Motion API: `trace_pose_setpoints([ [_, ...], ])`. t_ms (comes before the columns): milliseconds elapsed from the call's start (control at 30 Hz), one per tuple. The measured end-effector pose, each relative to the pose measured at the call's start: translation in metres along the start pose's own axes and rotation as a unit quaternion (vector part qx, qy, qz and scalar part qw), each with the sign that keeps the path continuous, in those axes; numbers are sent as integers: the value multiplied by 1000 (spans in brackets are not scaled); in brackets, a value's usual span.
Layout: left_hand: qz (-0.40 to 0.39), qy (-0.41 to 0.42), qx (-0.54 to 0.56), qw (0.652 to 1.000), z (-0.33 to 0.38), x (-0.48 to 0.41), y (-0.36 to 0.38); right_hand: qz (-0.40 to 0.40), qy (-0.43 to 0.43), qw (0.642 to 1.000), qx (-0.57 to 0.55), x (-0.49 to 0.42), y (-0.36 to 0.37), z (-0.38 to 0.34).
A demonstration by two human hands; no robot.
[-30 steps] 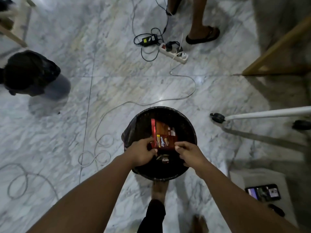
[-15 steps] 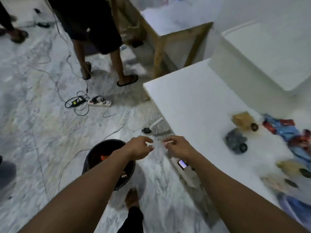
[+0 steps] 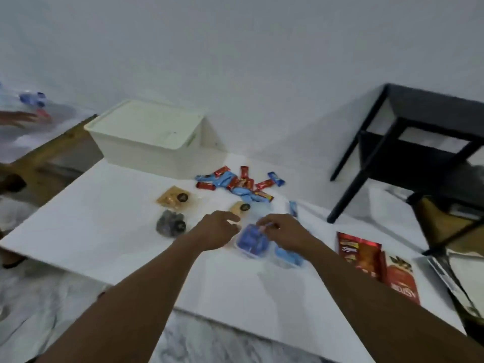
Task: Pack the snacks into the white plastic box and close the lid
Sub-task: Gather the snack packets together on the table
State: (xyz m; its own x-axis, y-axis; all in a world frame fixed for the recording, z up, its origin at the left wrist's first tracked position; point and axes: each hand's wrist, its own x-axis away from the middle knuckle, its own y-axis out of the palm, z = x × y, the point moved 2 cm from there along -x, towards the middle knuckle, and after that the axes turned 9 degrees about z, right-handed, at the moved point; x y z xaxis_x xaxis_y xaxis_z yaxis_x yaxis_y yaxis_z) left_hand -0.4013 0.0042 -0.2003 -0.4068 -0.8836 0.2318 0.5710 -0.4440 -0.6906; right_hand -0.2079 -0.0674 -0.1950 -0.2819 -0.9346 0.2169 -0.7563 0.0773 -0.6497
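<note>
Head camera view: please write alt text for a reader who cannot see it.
A person's left hand and right hand are over clear tubs of blue snacks on a white table. Beyond them lie red and blue wrapped bars, and a white plastic box stands at the far edge with its lid on.

We see a matt white plastic box (image 3: 146, 155), glossy foil snack wrappers (image 3: 237, 182), a smooth white desk (image 3: 104, 231) and a polished, veined marble floor (image 3: 34, 305).

A black side table (image 3: 432, 106) stands right of the white table (image 3: 91, 226), a wooden-edged table (image 3: 52, 150) left.
</note>
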Motion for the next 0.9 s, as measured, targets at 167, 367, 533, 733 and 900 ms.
trace_pose_setpoints([
  [167, -76, 88, -22, 993, 88, -25, 100, 129, 82, 988, -6, 39, -87, 108],
  [367, -156, 198, -76, 965, 147, -52, 205, 209, 201, 957, 27, 91, -151, 211],
  [533, -188, 224, -79, 953, 171, -62, 280, 232, 286, 928, 59, 107, -174, 285],
  [733, -175, 268, -120, 940, 176, -85, 359, 176, 282, 939, 86, 83, -176, 340],
  [900, -149, 245, -146, 947, 192, -97, 401, 133, 211, 960, 127, 45, -176, 385],
])
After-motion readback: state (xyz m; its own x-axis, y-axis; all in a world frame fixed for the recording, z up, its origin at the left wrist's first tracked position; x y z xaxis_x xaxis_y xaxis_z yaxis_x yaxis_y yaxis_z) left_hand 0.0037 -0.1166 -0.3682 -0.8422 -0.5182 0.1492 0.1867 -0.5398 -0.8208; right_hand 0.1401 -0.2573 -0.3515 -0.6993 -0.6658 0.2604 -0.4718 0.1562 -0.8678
